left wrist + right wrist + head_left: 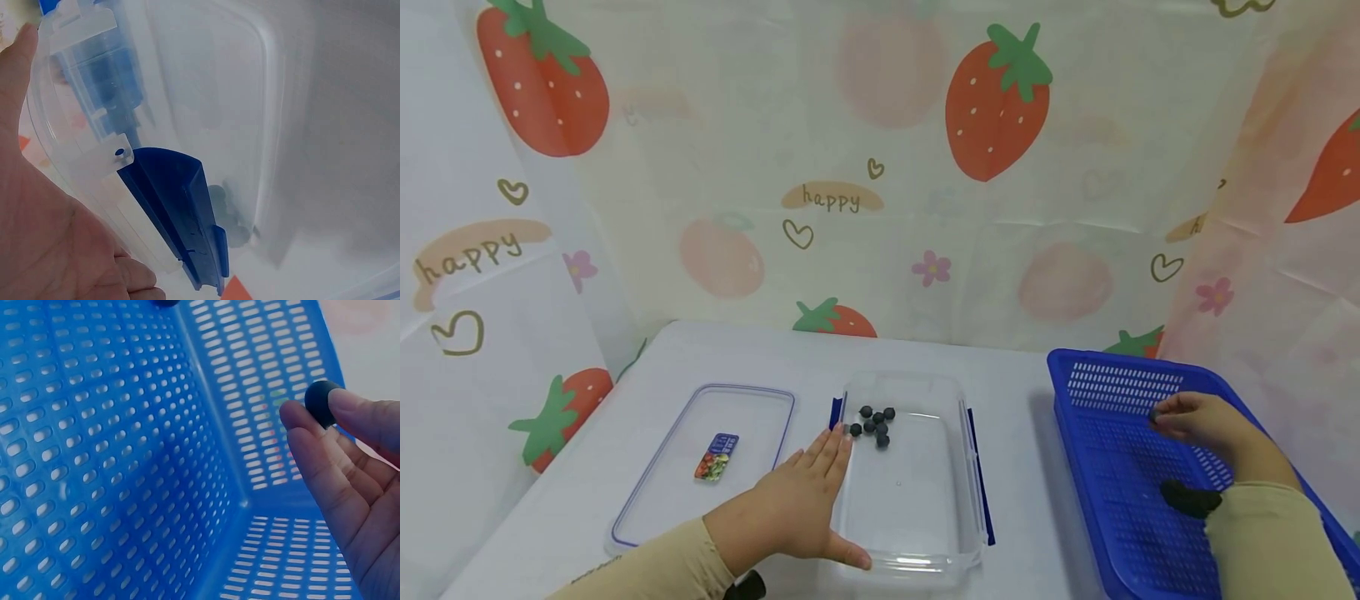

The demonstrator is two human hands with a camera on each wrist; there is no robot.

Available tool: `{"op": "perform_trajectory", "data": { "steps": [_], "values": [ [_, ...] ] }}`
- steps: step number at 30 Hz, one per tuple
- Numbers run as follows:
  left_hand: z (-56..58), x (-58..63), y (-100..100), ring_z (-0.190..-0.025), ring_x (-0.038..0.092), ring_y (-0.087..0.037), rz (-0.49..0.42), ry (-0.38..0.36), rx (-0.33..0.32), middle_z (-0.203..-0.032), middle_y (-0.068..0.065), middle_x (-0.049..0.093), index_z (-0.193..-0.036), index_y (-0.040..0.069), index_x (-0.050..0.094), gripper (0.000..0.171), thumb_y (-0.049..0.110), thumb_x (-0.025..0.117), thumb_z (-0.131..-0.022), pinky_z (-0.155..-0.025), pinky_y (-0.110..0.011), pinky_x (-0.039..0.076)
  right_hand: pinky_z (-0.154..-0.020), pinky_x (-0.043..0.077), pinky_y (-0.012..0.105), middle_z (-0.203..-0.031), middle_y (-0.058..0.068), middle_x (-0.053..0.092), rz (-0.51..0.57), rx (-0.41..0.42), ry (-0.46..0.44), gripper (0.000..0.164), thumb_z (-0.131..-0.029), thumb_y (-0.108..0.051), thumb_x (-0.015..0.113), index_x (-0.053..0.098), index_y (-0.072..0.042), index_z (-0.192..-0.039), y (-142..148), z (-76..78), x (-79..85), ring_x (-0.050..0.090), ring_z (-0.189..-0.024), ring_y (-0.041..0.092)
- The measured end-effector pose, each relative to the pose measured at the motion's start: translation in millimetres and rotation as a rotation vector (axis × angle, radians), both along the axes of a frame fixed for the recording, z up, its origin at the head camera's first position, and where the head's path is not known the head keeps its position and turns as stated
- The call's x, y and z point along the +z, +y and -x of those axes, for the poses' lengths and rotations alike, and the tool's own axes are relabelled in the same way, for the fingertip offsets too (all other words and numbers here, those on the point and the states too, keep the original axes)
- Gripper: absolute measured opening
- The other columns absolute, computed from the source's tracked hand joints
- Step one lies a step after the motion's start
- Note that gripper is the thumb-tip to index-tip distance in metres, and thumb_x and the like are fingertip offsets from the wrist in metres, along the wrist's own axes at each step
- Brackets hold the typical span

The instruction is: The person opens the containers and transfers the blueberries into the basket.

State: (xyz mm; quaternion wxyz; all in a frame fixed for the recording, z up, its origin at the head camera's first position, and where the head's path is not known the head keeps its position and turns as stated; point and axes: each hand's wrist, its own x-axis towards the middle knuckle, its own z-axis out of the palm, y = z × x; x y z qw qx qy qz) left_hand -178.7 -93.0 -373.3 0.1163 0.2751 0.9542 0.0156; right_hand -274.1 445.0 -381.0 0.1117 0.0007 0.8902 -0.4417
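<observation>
The left hand (796, 502) is resting along the clear container's (910, 504) left side, grip spread; the right hand (1219, 429) is pinching a dark ball (319, 404) — over the blue basket (1135, 500), toward the desk's (1015, 379) right edge.

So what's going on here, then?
Someone is handling small dark balls with bare hands. The right hand pinches one small dark ball between thumb and fingers, over the blue basket. The left hand lies along the left side of a clear container, where a cluster of dark balls sits toward the far left corner. A clear lid with a colourful label lies on the table to the left.
</observation>
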Motion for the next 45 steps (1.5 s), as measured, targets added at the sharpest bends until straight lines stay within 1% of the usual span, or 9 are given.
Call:
{"op": "perform_trajectory", "data": {
  "steps": [3,9,13,20,30,36,40,43,45],
  "values": [
    [-0.3,0.5,0,-0.139,0.003,-0.033,-0.002,-0.002,0.000,-0.151,-0.020,0.003,-0.146,0.000,0.010,0.128,0.089,0.038,-0.058,-0.105,-0.051,0.025,-0.080,0.051,0.032,-0.101,0.012,0.059,0.009,-0.008,-0.015,0.024,-0.095,0.001,0.042,0.043,0.016,-0.112,2,-0.2,-1.5,0.061,-0.089,0.010],
    [-0.3,0.3,-1,-0.139,0.003,-0.033,-0.002,0.002,-0.004,-0.151,-0.019,0.002,-0.146,0.001,0.009,0.128,0.090,0.037,-0.058,-0.104,-0.051,0.025,-0.080,0.051,0.031,-0.116,0.033,0.046,0.003,-0.025,-0.034,0.036,-0.095,0.000,0.041,0.033,0.021,-0.122,4,-2.7,-1.5,0.061,-0.091,0.013],
    [0.0,-0.2,-1,-0.139,0.002,-0.032,-0.009,0.004,-0.003,-0.151,-0.018,0.001,-0.146,0.001,0.009,0.129,0.090,0.036,-0.057,-0.104,-0.051,0.025,-0.079,0.051,0.029,-0.119,0.036,0.043,-0.006,-0.027,-0.043,0.039,-0.096,-0.005,0.043,0.032,0.021,-0.123,4,-4.7,-0.3,0.061,-0.092,0.013],
    [-0.1,-1.0,-2,-0.139,0.002,-0.032,-0.017,0.004,0.001,-0.151,-0.019,0.000,-0.146,0.001,0.009,0.129,0.091,0.037,-0.057,-0.105,-0.051,0.025,-0.080,0.051,0.029,-0.116,0.031,0.047,0.028,-0.013,-0.043,0.041,-0.097,-0.009,0.044,0.032,0.020,-0.124,5,-4.4,2.2,0.061,-0.090,0.008],
    [1.0,-2.1,-1,-0.139,0.004,-0.032,-0.011,0.021,-0.012,-0.151,-0.019,0.002,-0.146,0.000,0.011,0.129,0.091,0.036,-0.057,-0.104,-0.050,0.026,-0.079,0.051,0.025,-0.099,0.004,0.058,0.121,0.017,0.027,0.036,-0.096,-0.008,0.046,0.038,0.019,-0.118,3,0.7,12.1,0.062,-0.088,0.006],
    [3.0,-3.1,-1,-0.139,0.003,-0.032,0.007,0.016,-0.011,-0.152,-0.018,0.001,-0.146,0.001,0.010,0.130,0.092,0.033,-0.056,-0.105,-0.050,0.025,-0.078,0.051,0.023,-0.098,-0.002,0.059,0.196,0.025,0.047,0.037,-0.095,-0.011,0.048,0.038,0.016,-0.118,-2,1.8,22.5,0.062,-0.088,0.004],
    [2.3,-2.6,-1,-0.139,0.003,-0.032,0.001,0.007,-0.006,-0.152,-0.018,0.000,-0.146,0.001,0.010,0.130,0.092,0.034,-0.056,-0.105,-0.051,0.024,-0.077,0.051,0.022,-0.096,-0.004,0.060,0.297,0.062,0.088,0.026,-0.094,-0.008,0.049,0.046,0.011,-0.113,-10,5.2,29.3,0.062,-0.088,0.004],
    [0.9,-1.6,-1,-0.139,0.004,-0.033,-0.009,0.006,-0.003,-0.152,-0.018,0.001,-0.146,0.001,0.010,0.130,0.091,0.035,-0.056,-0.105,-0.051,0.025,-0.078,0.050,0.022,-0.097,-0.002,0.058,0.356,0.104,0.111,0.022,-0.094,-0.004,0.049,0.045,0.010,-0.111,-21,9.0,36.3,0.062,-0.090,0.005],
    [0.2,-1.5,-1,-0.139,0.004,-0.033,-0.010,0.009,-0.003,-0.151,-0.019,0.001,-0.146,0.000,0.011,0.130,0.091,0.036,-0.056,-0.104,-0.051,0.025,-0.079,0.050,0.022,-0.099,-0.001,0.058,0.331,0.120,0.120,0.029,-0.094,-0.006,0.050,0.041,0.013,-0.115,-32,11.5,41.8,0.062,-0.091,0.005]
  ]
}}
